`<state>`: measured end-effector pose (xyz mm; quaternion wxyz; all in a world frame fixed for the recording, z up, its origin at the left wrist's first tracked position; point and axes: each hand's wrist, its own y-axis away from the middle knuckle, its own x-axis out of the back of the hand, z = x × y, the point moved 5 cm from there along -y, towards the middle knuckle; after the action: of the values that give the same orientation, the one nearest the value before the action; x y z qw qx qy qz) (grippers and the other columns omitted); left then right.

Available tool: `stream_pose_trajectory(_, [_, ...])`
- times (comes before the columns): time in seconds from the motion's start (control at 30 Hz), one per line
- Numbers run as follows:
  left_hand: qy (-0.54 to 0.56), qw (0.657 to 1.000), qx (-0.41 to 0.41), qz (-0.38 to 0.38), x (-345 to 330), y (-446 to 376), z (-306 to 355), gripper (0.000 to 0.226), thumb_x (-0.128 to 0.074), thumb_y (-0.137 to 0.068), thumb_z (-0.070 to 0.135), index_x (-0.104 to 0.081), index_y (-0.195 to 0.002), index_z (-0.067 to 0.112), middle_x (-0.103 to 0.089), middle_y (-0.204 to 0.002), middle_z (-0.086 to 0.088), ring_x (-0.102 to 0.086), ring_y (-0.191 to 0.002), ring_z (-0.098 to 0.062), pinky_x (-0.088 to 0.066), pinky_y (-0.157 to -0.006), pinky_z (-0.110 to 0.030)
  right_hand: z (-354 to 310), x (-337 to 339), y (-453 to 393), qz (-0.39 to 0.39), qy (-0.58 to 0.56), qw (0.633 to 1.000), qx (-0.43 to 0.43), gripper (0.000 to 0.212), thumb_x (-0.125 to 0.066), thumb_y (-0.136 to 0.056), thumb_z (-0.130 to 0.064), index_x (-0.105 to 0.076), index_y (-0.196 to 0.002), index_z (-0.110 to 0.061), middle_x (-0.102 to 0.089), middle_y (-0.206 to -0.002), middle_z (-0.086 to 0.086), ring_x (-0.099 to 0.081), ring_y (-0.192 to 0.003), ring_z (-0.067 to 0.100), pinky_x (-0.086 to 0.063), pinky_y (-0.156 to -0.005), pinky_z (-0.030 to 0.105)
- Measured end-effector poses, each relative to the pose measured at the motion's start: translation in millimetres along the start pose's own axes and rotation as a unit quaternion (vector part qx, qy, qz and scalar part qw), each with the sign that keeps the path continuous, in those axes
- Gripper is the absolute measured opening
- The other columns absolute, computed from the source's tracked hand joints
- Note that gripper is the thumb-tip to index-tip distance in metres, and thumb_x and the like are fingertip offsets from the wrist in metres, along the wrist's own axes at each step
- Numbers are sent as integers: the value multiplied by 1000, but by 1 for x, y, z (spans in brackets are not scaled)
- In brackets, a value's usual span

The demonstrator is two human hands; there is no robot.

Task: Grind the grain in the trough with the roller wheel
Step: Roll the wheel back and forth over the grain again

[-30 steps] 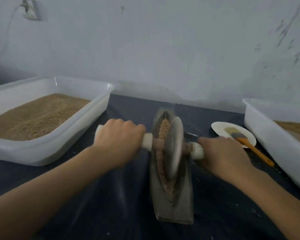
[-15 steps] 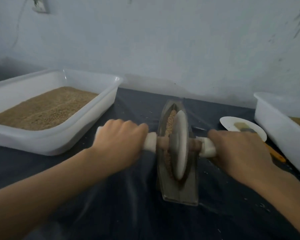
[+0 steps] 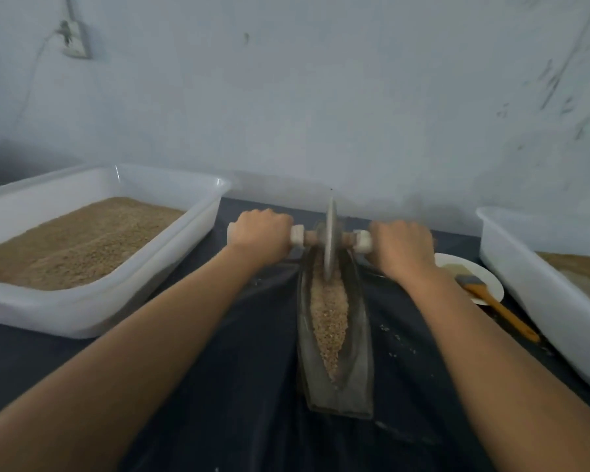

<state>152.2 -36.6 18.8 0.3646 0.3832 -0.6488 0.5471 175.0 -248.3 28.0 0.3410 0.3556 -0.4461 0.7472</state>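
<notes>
I see the grain (image 3: 329,311) lying along the trough (image 3: 358,379) at the middle of the dark worktop (image 3: 246,386). The roller wheel (image 3: 329,240) stands upright at the trough's far end. My left hand (image 3: 261,235) and right hand (image 3: 401,248) each grip a handle end. White tubs (image 3: 92,311) flank both sides.

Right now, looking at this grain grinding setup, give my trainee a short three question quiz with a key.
1. True or false: both hands grip the axle handles of the grey disc roller wheel.
2. The wheel sits at which end of the dark boat-shaped trough: A near, B far, C middle?
3. Where does the orange-handled brush lie?

Key:
1. True: left hand and right hand each hold one.
2. B.
3. Across the round white plate, by the right white plastic tub.
</notes>
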Motion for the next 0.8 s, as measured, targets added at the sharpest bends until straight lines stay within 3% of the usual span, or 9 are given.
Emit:
stream_pose_trajectory(0.17, [-13, 999, -32, -2, 30, 80, 11, 24, -59, -83, 42, -39, -83, 28, -64, -85, 1, -62, -76, -27, -28, -58, -32, -3, 22, 69, -24, -31, 998, 47, 26, -62, -79, -43, -39, -80, -30, -64, -80, 0, -62, -71, 27, -42, -55, 34])
stream_pose_trajectory(0.27, [-48, 991, -117, 46, 75, 136, 24, 45, -81, -49, 31, -42, -71, 25, -54, -57, 4, -54, -45, -21, -10, -45, -25, -3, 52, 125, 13, -56, 994, 92, 50, -73, -58, -48, -26, -70, -35, -54, -58, -7, -56, -50, 17, -33, -41, 29])
stream_pose_trajectory(0.33, [-47, 991, -118, 33, 93, 149, 23, 48, -82, -35, 27, -43, -63, 25, -39, -45, 7, -37, -32, -15, 1, -47, -21, 1, 64, 141, 28, -85, 990, 113, 58, -75, -47, -52, -23, -68, -36, -47, -51, -10, -51, -43, 14, -31, -37, 27])
stream_pose_trajectory(0.43, [-92, 992, -82, -37, 70, 128, 23, 42, -70, -66, 40, -29, -71, 32, -30, -55, 10, -23, -43, -11, -5, -45, -27, -1, 40, 129, -97, -72, 990, 76, 35, -58, -66, -59, -31, -72, -37, -52, -64, -9, -58, -64, 16, -33, -49, 31])
stream_pose_trajectory(0.5, [-75, 996, -48, -20, 45, 91, 19, 31, -59, -82, 40, -30, -77, 30, -43, -66, 9, -35, -52, -16, -17, -48, -29, -2, 22, 99, -84, -79, 992, 46, 27, -53, -74, -56, -37, -77, -34, -59, -74, -5, -60, -72, 22, -33, -54, 33])
stream_pose_trajectory(0.6, [-64, 998, -16, 8, 22, 32, 13, 19, -57, -84, 35, -41, -85, 26, -64, -87, 3, -61, -74, -25, -32, -59, -32, 1, -1, 38, -59, -97, 994, 8, 27, -57, -77, -53, -39, -76, -32, -62, -80, -1, -60, -75, 28, -35, -59, 34])
stream_pose_trajectory(0.7, [-63, 998, -7, 24, 17, 0, 14, 15, -56, -85, 27, -41, -84, 25, -66, -91, -1, -63, -80, -26, -33, -61, -33, 8, -16, 4, -59, -114, 991, -37, 26, -61, -76, -50, -44, -78, -31, -64, -84, 2, -59, -76, 30, -40, -61, 35])
stream_pose_trajectory(0.8, [-67, 997, -35, 16, 24, 15, 22, 14, -57, -85, 28, -44, -87, 24, -65, -91, 0, -63, -81, -25, -32, -61, -33, 4, -17, 23, -46, -115, 992, -27, 24, -59, -80, -48, -43, -81, -29, -67, -88, 4, -62, -81, 32, -36, -61, 35])
